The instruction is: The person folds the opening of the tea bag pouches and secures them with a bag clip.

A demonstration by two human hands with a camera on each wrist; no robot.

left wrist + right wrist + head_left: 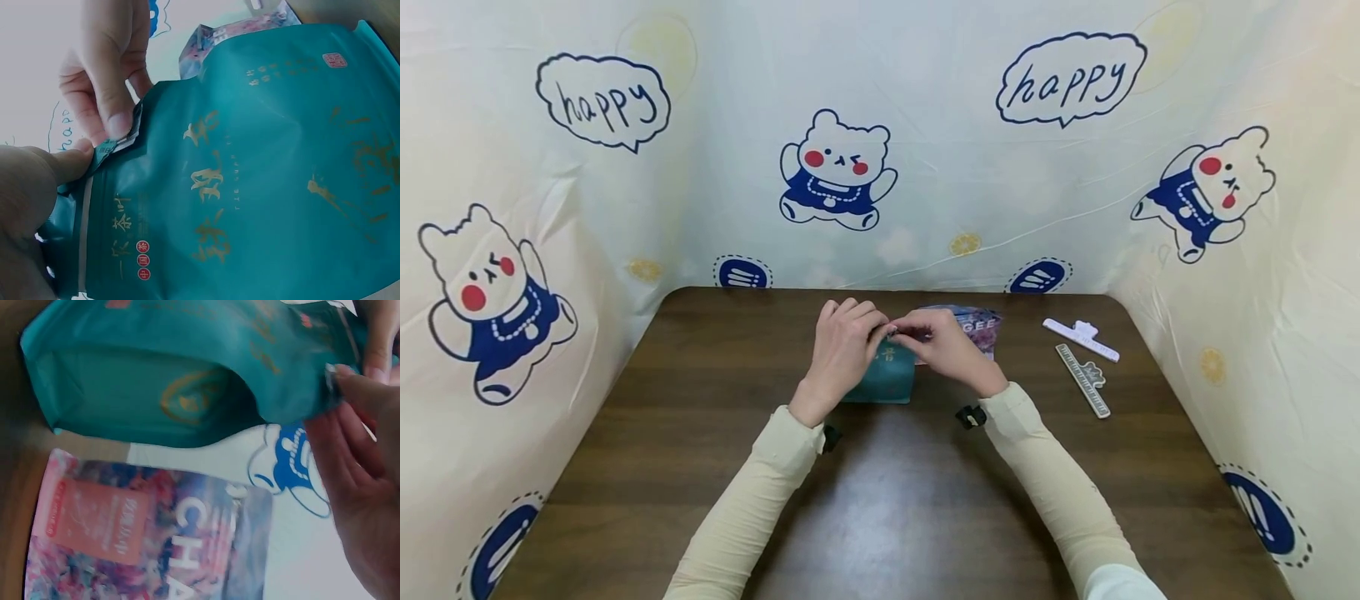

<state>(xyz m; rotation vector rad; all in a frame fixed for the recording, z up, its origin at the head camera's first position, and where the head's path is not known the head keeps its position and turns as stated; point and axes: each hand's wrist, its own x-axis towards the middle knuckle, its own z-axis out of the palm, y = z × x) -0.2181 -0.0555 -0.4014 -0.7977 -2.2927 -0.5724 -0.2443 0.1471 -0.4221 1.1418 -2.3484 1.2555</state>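
A teal tea bag (269,169) with gold and red lettering stands upright on the table, its top edge level with both hands. My left hand (847,346) pinches the top edge, thumb showing at the strip near the seal. With thumb and fingers, my right hand (947,342) pinches the upper corner, where the material is folded and creased. In the right wrist view the same bag bulges along its gusseted side. Just behind and to the right stands a pink and purple floral pouch (181,531), touched by neither hand.
On the right of the brown wooden table (700,442) lie a lilac bag clip (1081,338) and a pale grey bag clip (1082,381). A printed cloth (925,208) with cartoon bears stands around the back and sides.
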